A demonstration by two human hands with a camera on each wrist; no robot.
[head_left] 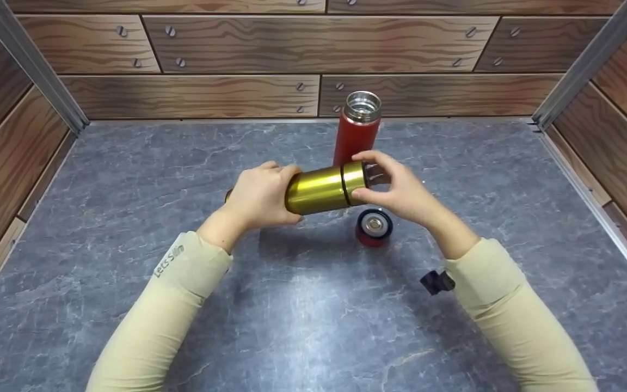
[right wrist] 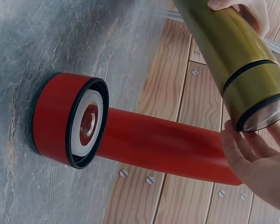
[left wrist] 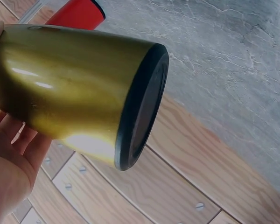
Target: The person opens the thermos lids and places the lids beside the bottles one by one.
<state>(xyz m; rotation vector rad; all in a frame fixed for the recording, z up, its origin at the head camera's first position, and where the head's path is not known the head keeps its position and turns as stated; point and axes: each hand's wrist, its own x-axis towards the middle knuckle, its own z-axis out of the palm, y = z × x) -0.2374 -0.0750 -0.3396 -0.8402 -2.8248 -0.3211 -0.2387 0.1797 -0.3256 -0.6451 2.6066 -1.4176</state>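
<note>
A gold thermos flask (head_left: 316,190) lies almost level in the air, its capped end to the right. Around its body my left hand (head_left: 262,196) is wrapped, and the black base shows in the left wrist view beyond that hand (left wrist: 14,168). My right hand (head_left: 398,188) grips the gold lid (right wrist: 256,95) with thumb and fingers; a thin dark ring separates lid from body. Just behind the flask stands a red thermos flask (head_left: 356,139), upright and uncapped, its steel mouth showing. Its red lid (head_left: 373,227) rests upside down on the table, below my right hand.
The grey marbled table (head_left: 302,326) is bounded by wood-patterned panels (head_left: 319,46) at the back and both sides. A small black device (head_left: 437,282) sticks out from my right sleeve (head_left: 509,305).
</note>
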